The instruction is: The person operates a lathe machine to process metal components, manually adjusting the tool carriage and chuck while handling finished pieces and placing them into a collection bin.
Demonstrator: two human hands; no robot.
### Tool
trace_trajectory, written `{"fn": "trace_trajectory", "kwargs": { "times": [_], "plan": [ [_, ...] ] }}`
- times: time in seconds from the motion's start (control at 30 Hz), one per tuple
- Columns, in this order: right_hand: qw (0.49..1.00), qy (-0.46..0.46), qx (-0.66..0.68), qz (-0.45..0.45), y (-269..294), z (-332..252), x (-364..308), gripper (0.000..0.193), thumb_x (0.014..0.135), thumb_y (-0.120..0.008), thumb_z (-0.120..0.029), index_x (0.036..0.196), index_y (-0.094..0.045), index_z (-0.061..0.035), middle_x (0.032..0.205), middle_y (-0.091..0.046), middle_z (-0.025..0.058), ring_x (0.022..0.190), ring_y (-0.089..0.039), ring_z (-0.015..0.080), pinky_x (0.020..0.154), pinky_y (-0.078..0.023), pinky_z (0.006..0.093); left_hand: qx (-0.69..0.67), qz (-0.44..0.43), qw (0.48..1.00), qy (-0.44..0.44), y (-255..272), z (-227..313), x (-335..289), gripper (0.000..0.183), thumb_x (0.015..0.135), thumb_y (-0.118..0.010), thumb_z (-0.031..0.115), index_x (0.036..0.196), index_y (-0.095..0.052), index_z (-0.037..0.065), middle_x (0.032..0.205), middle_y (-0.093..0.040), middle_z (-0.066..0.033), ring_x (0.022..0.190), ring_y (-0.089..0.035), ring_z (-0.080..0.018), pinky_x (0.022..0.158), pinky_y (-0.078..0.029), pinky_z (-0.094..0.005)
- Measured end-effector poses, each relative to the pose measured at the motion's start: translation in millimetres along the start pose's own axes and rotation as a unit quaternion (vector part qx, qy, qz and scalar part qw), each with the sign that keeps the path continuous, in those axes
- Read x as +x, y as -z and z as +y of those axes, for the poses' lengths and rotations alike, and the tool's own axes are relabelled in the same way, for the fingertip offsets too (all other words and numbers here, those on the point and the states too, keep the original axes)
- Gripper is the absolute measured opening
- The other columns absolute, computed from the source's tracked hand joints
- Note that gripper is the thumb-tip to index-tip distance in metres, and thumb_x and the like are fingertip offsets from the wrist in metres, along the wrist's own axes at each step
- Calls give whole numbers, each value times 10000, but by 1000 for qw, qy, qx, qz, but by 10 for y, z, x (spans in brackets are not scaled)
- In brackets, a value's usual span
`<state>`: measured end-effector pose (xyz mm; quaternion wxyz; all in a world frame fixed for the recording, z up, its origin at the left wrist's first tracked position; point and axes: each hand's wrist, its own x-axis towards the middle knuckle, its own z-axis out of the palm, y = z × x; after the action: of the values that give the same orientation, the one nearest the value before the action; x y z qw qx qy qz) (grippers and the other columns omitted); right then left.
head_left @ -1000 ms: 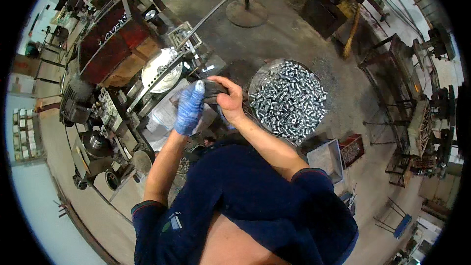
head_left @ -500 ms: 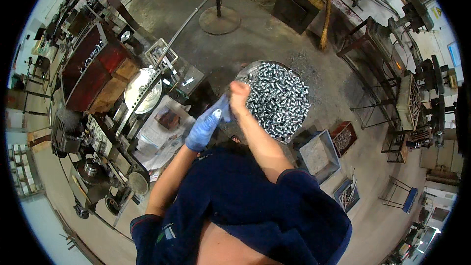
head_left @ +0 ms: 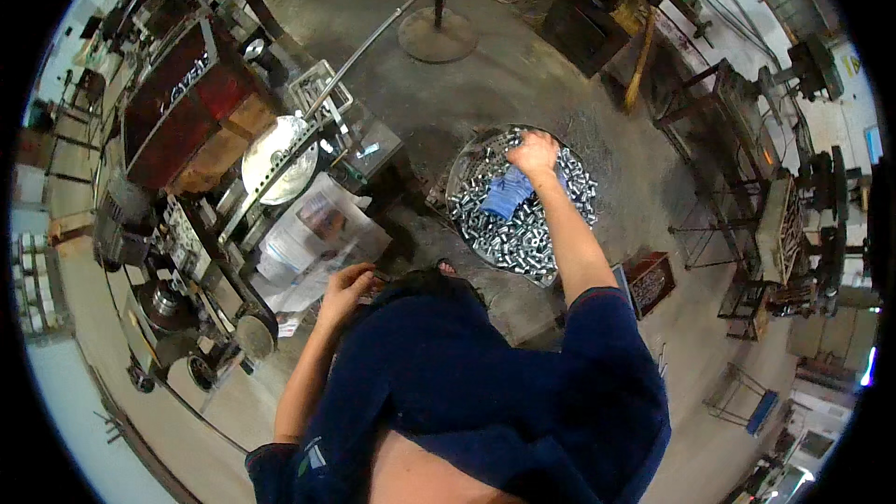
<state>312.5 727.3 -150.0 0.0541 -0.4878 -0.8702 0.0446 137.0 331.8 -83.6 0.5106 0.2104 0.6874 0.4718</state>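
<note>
A round pan point(head_left: 459, 161) on the floor is heaped with short shiny metal cylinders point(head_left: 527, 247), perhaps with holes through them. Reaching forward over the heap, my bare right hand point(head_left: 534, 153) has its fingers curled down on a blue glove point(head_left: 507, 193). The glove lies crumpled across the metal parts, partly under my wrist; my fingertips are hidden. Close to my body on the left, my left hand point(head_left: 347, 289) is bare, with loosely bent, parted fingers and nothing visible in it. Beside it lies a sheet of newspaper point(head_left: 313, 233) on the bench.
A machine with a dark red bin point(head_left: 177, 107) and a pale round disc point(head_left: 280, 163) stands left. A reddish box of small parts point(head_left: 651, 282) sits right of the pan. Further off are a broom point(head_left: 640, 65), a post on a round base point(head_left: 439, 35) and a blue-topped stool point(head_left: 763, 411).
The blue glove has come off my left hand and now lies on the metal parts under my right hand. My right hand moved right and forward; my left hand drew back toward my body.
</note>
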Motion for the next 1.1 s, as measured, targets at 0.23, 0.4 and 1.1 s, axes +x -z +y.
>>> {"fn": "trace_trajectory", "kwargs": {
  "times": [0.23, 0.4, 1.1],
  "plan": [
    [-45, -79, 976, -200, 1284, -1732, -577, 781, 705, -552, -368, 1312, -302, 54, 1349, -361, 190, 1276, -314, 317, 1088, -204, 465, -16, 48, 995, -83, -50, 647, -246, 324, 887, -533, 182, 1083, -539, -77, 859, -645, -108, 769, -592, -132, 693, -469, -260],
    [-61, -46, 948, -310, 1826, -2442, -1044, 974, 500, -742, -237, 1318, -296, 45, 1376, -340, 157, 1309, -264, 280, 1110, -154, 443, -73, -24, 987, -143, -157, 1208, -520, 344, 883, -549, 224, 1069, -556, -66, 873, -641, -98, 801, -585, -111, 684, -466, -238],
    [-162, -135, 852, -479, 1707, -4048, -1690, 817, 550, -605, -93, 1317, -339, 1, 1397, -328, 111, 1335, -213, 250, 1117, -159, 420, 171, 290, 837, -432, 718, 728, -996, 225, 716, -681, 235, 709, -601, 25, 588, -567, -120, 549, -566, -298, 536, -443, -377]
  ]
}}
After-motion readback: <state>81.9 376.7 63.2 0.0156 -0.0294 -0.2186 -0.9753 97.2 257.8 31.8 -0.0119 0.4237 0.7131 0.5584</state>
